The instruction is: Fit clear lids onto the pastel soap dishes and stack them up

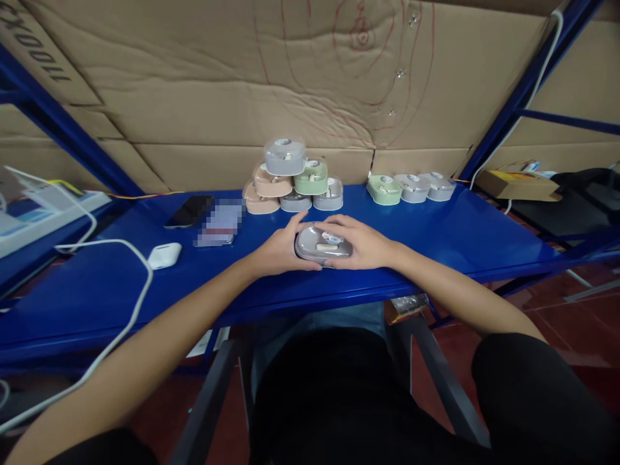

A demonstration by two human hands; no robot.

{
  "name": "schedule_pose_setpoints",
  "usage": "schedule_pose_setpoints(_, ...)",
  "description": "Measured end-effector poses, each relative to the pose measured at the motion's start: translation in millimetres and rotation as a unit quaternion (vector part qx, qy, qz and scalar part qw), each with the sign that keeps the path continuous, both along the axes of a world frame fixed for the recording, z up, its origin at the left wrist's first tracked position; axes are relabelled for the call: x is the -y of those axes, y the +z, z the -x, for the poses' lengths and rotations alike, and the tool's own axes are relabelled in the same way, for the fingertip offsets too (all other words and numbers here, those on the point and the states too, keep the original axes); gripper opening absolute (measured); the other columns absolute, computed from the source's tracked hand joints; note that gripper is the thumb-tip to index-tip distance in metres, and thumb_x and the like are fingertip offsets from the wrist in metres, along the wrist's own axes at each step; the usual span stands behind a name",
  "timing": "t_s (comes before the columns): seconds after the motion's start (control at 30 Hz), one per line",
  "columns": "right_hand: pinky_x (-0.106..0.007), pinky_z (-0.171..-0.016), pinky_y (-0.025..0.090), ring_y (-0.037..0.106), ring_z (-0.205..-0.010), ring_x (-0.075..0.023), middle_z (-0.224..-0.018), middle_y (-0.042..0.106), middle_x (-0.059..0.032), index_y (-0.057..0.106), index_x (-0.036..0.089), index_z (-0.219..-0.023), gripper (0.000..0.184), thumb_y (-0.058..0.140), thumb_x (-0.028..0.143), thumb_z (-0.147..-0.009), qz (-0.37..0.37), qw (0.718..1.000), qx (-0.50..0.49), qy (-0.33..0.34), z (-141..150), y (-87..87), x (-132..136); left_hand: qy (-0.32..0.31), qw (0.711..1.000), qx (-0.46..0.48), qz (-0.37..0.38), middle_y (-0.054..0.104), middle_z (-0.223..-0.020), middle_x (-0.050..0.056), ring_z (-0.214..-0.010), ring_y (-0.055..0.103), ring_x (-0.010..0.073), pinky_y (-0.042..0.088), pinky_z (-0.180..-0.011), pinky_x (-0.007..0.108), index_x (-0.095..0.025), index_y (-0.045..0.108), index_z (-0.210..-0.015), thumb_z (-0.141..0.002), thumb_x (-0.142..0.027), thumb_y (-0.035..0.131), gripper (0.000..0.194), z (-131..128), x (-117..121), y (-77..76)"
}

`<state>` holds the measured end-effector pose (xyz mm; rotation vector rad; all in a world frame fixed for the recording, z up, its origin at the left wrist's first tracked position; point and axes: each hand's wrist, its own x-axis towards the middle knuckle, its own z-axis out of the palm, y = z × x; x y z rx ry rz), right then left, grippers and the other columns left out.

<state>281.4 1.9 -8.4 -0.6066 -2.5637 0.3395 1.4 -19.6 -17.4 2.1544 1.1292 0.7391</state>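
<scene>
Between my two hands, near the front edge of the blue table, is a grey oval box [323,244] with a clear lid, a pale piece and a sticker on top. My left hand [281,248] grips its left end, thumb and fingers around the side. My right hand [363,242] wraps its right end. Just beyond them stands a pyramid of similar boxes: a grey-blue box [285,158] at the top, a pink box [272,183] and a green box [310,179] below it, and several at the bottom. To the right a green box [385,190] stands beside two grey ones.
On the blue table [194,294] at left lie a dark phone [188,212], a phone with a blurred screen [220,221] and a white earbud case [165,256]. A white cable [140,297] hangs at left. Cardboard [194,97] closes the back; a blue post [542,84] rises at right.
</scene>
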Motion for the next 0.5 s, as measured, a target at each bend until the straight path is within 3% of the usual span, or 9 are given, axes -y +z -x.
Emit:
schedule_pose_setpoints(0.13,-0.059,-0.115,0.059,0.066,-0.137,-0.0386,-0.156,0.062,-0.0139,0.052,0.036,-0.172,0.087,0.079,0.063,-0.095,-0.001,1.0,0.012,-0.02,4,-0.1,2,0.004,1.0,-0.007,-0.007,0.066,-0.164,0.023,-0.155,0.061,0.0488,0.048,-0.126,0.066,-0.026,0.028,-0.178,-0.066,-0.058,0.104,0.139,1,-2,-0.2)
schedule_pose_setpoints(0.4,-0.053,-0.102,0.062,0.07,-0.121,-0.0368,-0.141,0.07,-0.0132,0.064,0.032,-0.164,0.082,0.082,0.064,-0.09,-0.024,0.995,0.078,-0.049,6,27.5,3,0.015,1.0,-0.01,-0.001,0.066,-0.162,0.024,-0.152,0.062,0.0495,0.049,-0.126,0.066,-0.023,0.031,-0.176,-0.063,-0.057,0.105,0.139,-2,0,1.7)
schedule_pose_setpoints(0.5,-0.051,-0.098,0.061,0.07,-0.116,-0.0352,-0.136,0.071,-0.0118,0.065,0.034,-0.162,0.08,0.08,0.066,-0.091,-0.03,0.995,0.084,-0.046,10,30.1,4,0.019,1.0,-0.001,0.012,0.066,-0.161,0.026,-0.153,0.061,0.0492,0.048,-0.127,0.066,-0.021,0.029,-0.177,-0.063,-0.058,0.104,0.142,-1,0,-1.3)
